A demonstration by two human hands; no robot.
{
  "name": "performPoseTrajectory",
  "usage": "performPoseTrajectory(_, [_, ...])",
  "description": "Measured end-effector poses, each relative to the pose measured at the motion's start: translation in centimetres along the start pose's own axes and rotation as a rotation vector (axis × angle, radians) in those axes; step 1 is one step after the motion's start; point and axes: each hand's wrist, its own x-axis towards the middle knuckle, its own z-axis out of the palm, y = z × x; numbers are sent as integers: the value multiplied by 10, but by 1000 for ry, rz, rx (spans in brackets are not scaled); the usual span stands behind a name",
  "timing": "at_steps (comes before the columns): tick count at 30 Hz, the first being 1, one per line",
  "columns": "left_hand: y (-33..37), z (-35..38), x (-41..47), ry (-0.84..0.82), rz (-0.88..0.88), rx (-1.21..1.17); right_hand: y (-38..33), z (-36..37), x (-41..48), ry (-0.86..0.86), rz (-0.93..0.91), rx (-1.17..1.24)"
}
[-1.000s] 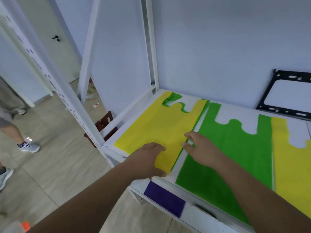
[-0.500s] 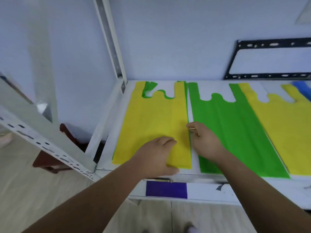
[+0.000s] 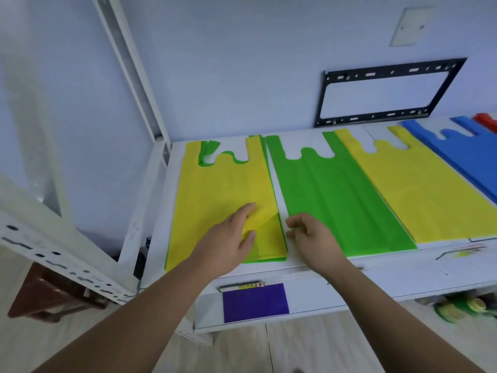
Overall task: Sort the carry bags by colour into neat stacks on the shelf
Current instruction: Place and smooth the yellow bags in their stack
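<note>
On the white shelf (image 3: 376, 267) a yellow carry bag (image 3: 220, 189) lies on top of a green bag, whose bottom edge (image 3: 266, 258) and handle (image 3: 208, 152) stick out. My left hand (image 3: 231, 238) grips the yellow bag near its lower right corner and bunches it up. My right hand (image 3: 309, 235) pinches the right edge of that lower green bag. To the right lie a separate green bag (image 3: 336, 197), another yellow bag (image 3: 419, 189), a blue bag (image 3: 473, 152) and a bit of red bag (image 3: 486, 121).
A black metal bracket frame (image 3: 390, 74) leans on the wall behind the shelf. White rack posts (image 3: 129, 63) stand at the left. A purple label (image 3: 255, 302) is on the shelf's front. A brown stool (image 3: 45, 297) stands lower left, and coloured items (image 3: 462, 305) lie under the shelf.
My left hand has closed on the yellow bag and lifted its lower right corner, uncovering green beneath. My right hand has gone from resting flat to pinching the green edge. The view has swung right.
</note>
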Motion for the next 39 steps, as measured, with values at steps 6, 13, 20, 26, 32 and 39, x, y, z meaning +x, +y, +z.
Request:
performPoseTrajectory(6, [-3, 1, -6, 87, 101, -113, -4, 7, -1, -14, 20, 82])
performPoseTrajectory(13, [4, -3, -5, -125, 91, 206, -16, 7, 2, -36, 94, 448])
performPoseTrajectory(20, [12, 5, -3, 1, 5, 251, -20, 6, 9, -74, 232, 868])
performPoseTrajectory(26, [6, 6, 3, 230, -62, 124, -13, 4, 15, -136, 314, 642])
performPoseTrajectory(32, [34, 3, -14, 265, 178, -1, -31, 7, 34, -474, 484, 679])
performPoseTrajectory(39, [49, 26, -42, 33, 232, 19, -41, 27, 55, -403, 424, 672])
